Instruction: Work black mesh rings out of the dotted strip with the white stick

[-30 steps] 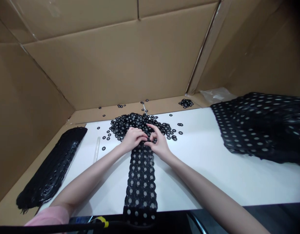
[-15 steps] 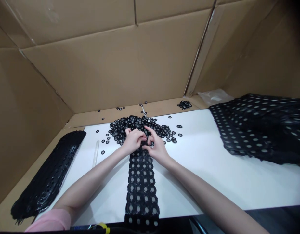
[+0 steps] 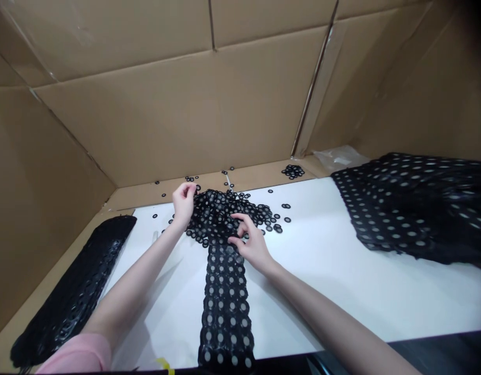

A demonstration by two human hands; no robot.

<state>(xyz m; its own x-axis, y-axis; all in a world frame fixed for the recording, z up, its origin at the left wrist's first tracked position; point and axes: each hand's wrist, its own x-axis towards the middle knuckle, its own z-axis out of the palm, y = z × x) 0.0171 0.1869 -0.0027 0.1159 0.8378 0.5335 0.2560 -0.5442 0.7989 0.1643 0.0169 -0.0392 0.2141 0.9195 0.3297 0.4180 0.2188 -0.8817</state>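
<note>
- Head view: a black dotted strip (image 3: 226,302) is lying in the middle of the white surface (image 3: 314,265), its long axis running from the near edge straight away toward a heaped pile of black rings and discs (image 3: 217,208).
- Its far end is meeting the pile's near side; its near end is reaching the surface's front edge.
- Four columns of pale grey round spots are running along its length, set in glossy black, and both long sides are showing a scalloped outline.
- The left hand (image 3: 184,202) is rising beside the pile's left side, its fingers closing in a pinch, with a small black ring (image 3: 198,187) sitting at the tips.
- The right hand (image 3: 250,239) is hovering by the strip's far end, thumb and forefinger standing well apart; whether they are touching anything is impossible to tell.
- Larger dotted black sheeting (image 3: 412,208) is lying at right, a dark shiny bundle (image 3: 74,286) at left.
</note>
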